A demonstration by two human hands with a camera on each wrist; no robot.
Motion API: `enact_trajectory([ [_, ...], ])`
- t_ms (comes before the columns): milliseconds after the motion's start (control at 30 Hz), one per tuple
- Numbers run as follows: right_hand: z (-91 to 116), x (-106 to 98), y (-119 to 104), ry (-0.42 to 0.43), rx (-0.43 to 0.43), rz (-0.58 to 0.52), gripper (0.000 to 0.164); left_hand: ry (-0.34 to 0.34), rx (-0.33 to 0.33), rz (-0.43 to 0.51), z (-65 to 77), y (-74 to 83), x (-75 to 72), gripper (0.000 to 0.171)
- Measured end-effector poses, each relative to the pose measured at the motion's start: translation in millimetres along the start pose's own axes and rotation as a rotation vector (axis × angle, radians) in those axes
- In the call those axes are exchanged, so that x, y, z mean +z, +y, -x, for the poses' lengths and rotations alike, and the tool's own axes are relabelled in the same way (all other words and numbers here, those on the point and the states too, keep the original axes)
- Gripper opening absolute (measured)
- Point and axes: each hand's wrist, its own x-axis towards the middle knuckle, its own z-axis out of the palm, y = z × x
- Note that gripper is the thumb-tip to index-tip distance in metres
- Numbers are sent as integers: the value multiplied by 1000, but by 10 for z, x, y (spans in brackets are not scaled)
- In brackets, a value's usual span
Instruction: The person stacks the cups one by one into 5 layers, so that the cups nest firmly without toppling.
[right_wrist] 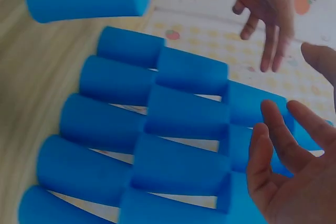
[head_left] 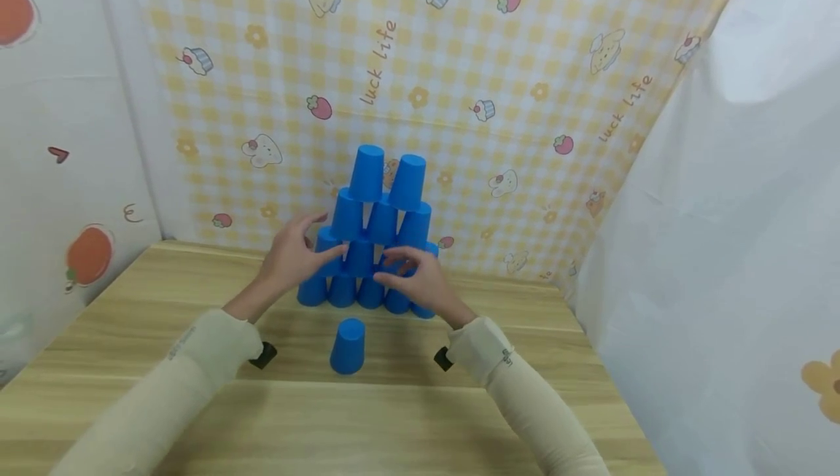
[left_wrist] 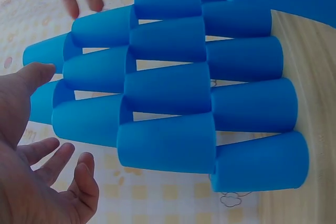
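Observation:
Several blue cups, upside down, form a stepped stack [head_left: 348,215] on the table, with two cups [head_left: 370,173] side by side in its top row. My left hand [head_left: 293,254] hovers by the left side of the stack, thumb and fingers spread and holding nothing. By the right side, my right hand [head_left: 423,283] is also empty, its fingers loosely bent and apart. A single blue cup [head_left: 348,348] stands upside down in front of the stack, between my forearms. The left wrist view shows my left thumb [left_wrist: 39,74] overlapping an upper cup.
The wood-grain table [head_left: 328,425] carries the stack near its back edge. A yellow checked cloth [head_left: 459,60] with cartoon prints hangs close behind. White sheets [head_left: 709,228] hang along the right and left sides. Dark wrist-worn pieces [head_left: 264,355] show beneath the cuffs.

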Motion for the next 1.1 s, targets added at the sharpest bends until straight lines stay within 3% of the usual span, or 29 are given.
enact_trajectory([
  [200,104,276,251,-186,22,-17,44,-22,-34,20,81,-126,60,79],
  [500,208,555,460,-365,82,-60,50,-32,-23,63,143,-193,121,72],
  [700,265,639,505,-397,159,-74,45,-26,-15,59,148,-197,128,72],
  [900,264,668,529,-405,117,-77,38,-29,-14,45,153,-231,147,74],
  [1100,178,469,435,-346,65,-82,37,-38,-33,56,170,-233,151,73],
])
